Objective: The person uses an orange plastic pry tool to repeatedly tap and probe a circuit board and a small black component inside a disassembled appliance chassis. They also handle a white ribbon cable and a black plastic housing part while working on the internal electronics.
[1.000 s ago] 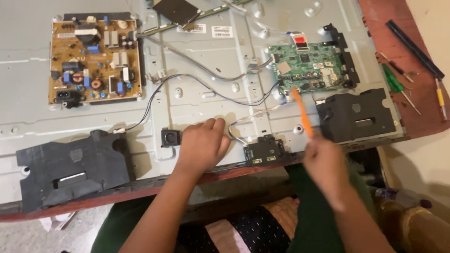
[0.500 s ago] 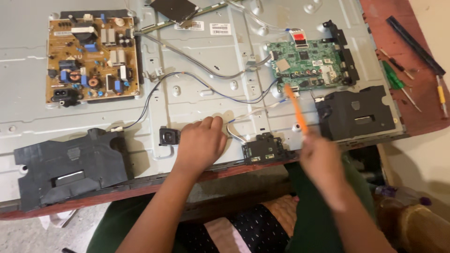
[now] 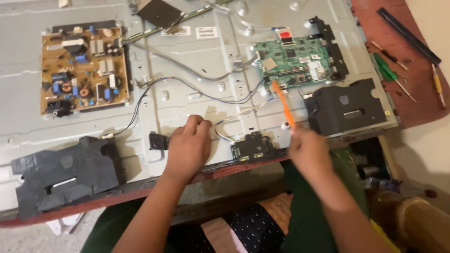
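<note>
Orange tool [image 3: 283, 103] in rt hand [image 3: 309, 151]; lt hand [image 3: 188, 147] on metal panel [image 3: 197, 70].

Reddish-brown bench [image 3: 370, 11] carries a big grey metal back panel [image 3: 187, 89] laid flat, covering most of it; bench edge shows along the front and at right. On the bare right part: green-handled screwdriver [image 3: 386, 70], thin dark-handled screwdriver [image 3: 389, 55], yellow-handled tool [image 3: 437, 84], long dark bar [image 3: 408, 35], all just beside each other, clear of the panel.
</note>
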